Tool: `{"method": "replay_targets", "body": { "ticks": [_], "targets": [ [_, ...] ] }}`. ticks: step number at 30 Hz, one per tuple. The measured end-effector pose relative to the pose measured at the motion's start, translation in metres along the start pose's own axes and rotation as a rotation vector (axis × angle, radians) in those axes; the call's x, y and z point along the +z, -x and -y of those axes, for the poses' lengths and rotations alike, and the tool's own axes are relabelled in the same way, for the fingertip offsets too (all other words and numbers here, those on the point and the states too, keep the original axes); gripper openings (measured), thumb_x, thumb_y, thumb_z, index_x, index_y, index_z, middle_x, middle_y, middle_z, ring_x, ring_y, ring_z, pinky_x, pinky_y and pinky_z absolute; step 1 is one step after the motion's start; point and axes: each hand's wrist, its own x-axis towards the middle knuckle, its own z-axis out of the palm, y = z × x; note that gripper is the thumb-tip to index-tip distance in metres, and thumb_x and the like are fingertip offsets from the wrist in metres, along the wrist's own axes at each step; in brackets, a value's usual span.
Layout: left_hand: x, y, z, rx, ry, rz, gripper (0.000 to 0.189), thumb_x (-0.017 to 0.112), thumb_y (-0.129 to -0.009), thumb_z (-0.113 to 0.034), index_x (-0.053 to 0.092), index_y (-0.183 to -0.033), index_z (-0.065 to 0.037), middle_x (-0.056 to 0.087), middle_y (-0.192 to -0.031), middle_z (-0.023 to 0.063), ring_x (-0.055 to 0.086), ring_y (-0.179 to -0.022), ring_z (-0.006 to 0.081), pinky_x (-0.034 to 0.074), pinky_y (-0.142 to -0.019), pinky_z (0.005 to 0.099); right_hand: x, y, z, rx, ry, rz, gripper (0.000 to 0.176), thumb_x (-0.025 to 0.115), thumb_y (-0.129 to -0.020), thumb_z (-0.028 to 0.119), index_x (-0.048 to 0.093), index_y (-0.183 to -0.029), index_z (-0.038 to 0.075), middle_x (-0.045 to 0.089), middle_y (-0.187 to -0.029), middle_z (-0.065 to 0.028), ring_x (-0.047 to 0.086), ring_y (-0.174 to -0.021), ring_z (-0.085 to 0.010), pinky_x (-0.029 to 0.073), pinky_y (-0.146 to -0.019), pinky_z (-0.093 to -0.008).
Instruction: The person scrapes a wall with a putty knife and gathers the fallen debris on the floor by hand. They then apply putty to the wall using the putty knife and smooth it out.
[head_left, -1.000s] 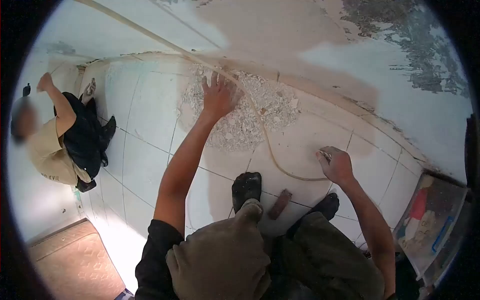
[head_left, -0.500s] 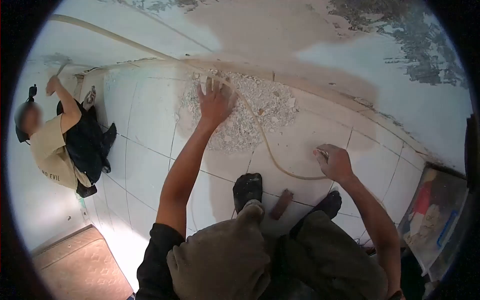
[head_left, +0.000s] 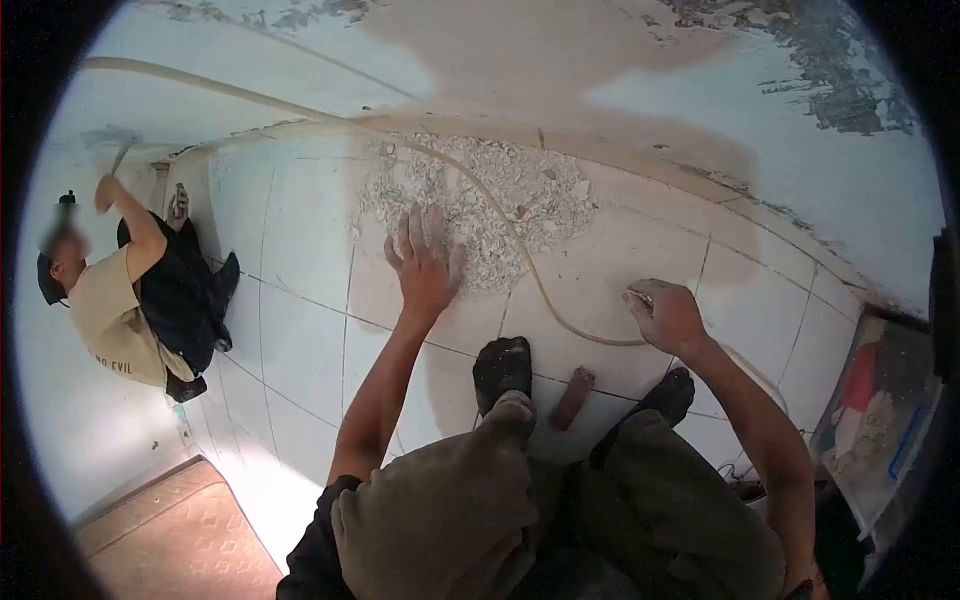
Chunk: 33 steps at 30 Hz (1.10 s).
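Note:
A heap of pale plaster rubble lies on the tiled floor against the foot of the wall. My left hand is open, its fingers spread over the near left edge of the heap, palm down. To the right, my right hand is closed above the tiles; its curled fingers hold a small thing, mostly hidden by the hand, that I cannot make out. A beige hose runs down the wall, across the rubble, and past my right hand.
A reddish brick-like block lies between my feet. A co-worker crouches at the left, holding a scraper-like tool to the wall. A clear plastic bin stands at the right, and a patterned mat lies at the lower left.
My left hand has drawn back toward me, from the upper part of the rubble to its near edge. My right hand stays closed in about the same place.

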Motion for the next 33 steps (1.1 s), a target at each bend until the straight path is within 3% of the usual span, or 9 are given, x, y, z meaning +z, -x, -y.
{"method": "replay_targets", "body": {
  "ticks": [6, 8, 11, 17, 24, 27, 29, 33],
  "targets": [
    [-0.002, -0.039, -0.012, 0.020, 0.061, -0.035, 0.062, 0.059, -0.085, -0.035, 0.041, -0.139, -0.012, 0.029, -0.144, 0.0175, 0.026, -0.133, 0.0351, 0.019, -0.103, 0.0572, 0.002, -0.002, 0.003, -0.011, 0.024, 0.028, 0.025, 0.058, -0.087, 0.024, 0.068, -0.094, 0.001, 0.067, -0.089, -0.0174, 0.064, -0.080, -0.0349, 0.051, -0.072, -0.0404],
    [0.001, -0.046, -0.018, 0.175, 0.129, -0.096, 0.057, 0.060, -0.084, -0.037, 0.047, -0.133, -0.011, 0.029, -0.144, 0.0173, 0.028, -0.132, 0.0356, 0.022, -0.102, 0.0576, 0.003, 0.000, 0.003, -0.011, 0.039, 0.024, 0.025, 0.060, -0.086, 0.024, 0.068, -0.094, 0.001, 0.067, -0.089, -0.0175, 0.064, -0.079, -0.0348, 0.051, -0.071, -0.0393],
    [0.010, -0.060, -0.031, 0.193, 0.161, -0.126, 0.054, 0.061, -0.083, -0.039, 0.053, -0.129, -0.010, 0.032, -0.142, 0.0186, 0.032, -0.130, 0.0370, 0.025, -0.100, 0.0591, 0.004, 0.003, 0.005, 0.021, 0.003, 0.042, 0.024, 0.057, -0.087, 0.023, 0.068, -0.094, 0.002, 0.067, -0.092, -0.0165, 0.064, -0.081, -0.0343, 0.051, -0.073, -0.0414],
    [0.023, -0.081, -0.036, 0.099, 0.101, -0.059, 0.052, 0.056, -0.087, -0.041, 0.051, -0.132, -0.016, 0.033, -0.142, 0.0183, 0.031, -0.129, 0.0385, 0.022, -0.101, 0.0581, 0.005, 0.003, 0.002, -0.046, 0.007, -0.022, 0.023, 0.057, -0.087, 0.022, 0.068, -0.094, 0.003, 0.067, -0.092, -0.0153, 0.064, -0.081, -0.0340, 0.051, -0.073, -0.0409],
    [0.011, -0.059, -0.033, 0.194, 0.075, -0.064, 0.053, 0.057, -0.086, -0.041, 0.051, -0.132, -0.016, 0.035, -0.140, 0.0179, 0.032, -0.128, 0.0393, 0.025, -0.098, 0.0602, 0.008, 0.003, -0.003, -0.036, -0.003, -0.009, 0.024, 0.056, -0.087, 0.024, 0.068, -0.093, 0.004, 0.067, -0.092, -0.0146, 0.064, -0.081, -0.0342, 0.051, -0.073, -0.0411],
    [0.010, -0.064, -0.033, 0.209, 0.092, -0.086, 0.053, 0.058, -0.085, -0.042, 0.054, -0.129, -0.012, 0.038, -0.139, 0.0181, 0.033, -0.130, 0.0394, 0.025, -0.098, 0.0629, 0.005, 0.002, -0.001, -0.018, 0.017, 0.016, 0.025, 0.056, -0.088, 0.025, 0.067, -0.093, 0.004, 0.067, -0.092, -0.0145, 0.063, -0.081, -0.0346, 0.051, -0.073, -0.0414],
    [0.013, -0.076, -0.033, 0.191, 0.045, -0.106, 0.052, 0.059, -0.085, -0.042, 0.053, -0.130, -0.018, 0.036, -0.140, 0.0170, 0.033, -0.128, 0.0390, 0.025, -0.097, 0.0620, 0.005, 0.002, -0.001, -0.010, 0.034, 0.033, 0.026, 0.055, -0.088, 0.026, 0.067, -0.093, 0.004, 0.067, -0.092, -0.0145, 0.063, -0.081, -0.0348, 0.051, -0.073, -0.0416],
    [0.033, -0.091, -0.030, 0.225, 0.055, -0.208, 0.051, 0.058, -0.086, -0.043, 0.053, -0.130, -0.019, 0.034, -0.140, 0.0170, 0.030, -0.131, 0.0394, 0.023, -0.099, 0.0636, 0.010, 0.003, -0.005, -0.033, 0.010, 0.008, 0.026, 0.055, -0.089, 0.027, 0.067, -0.094, 0.005, 0.066, -0.091, -0.0149, 0.063, -0.079, -0.0351, 0.050, -0.072, -0.0426]
  ]
}}
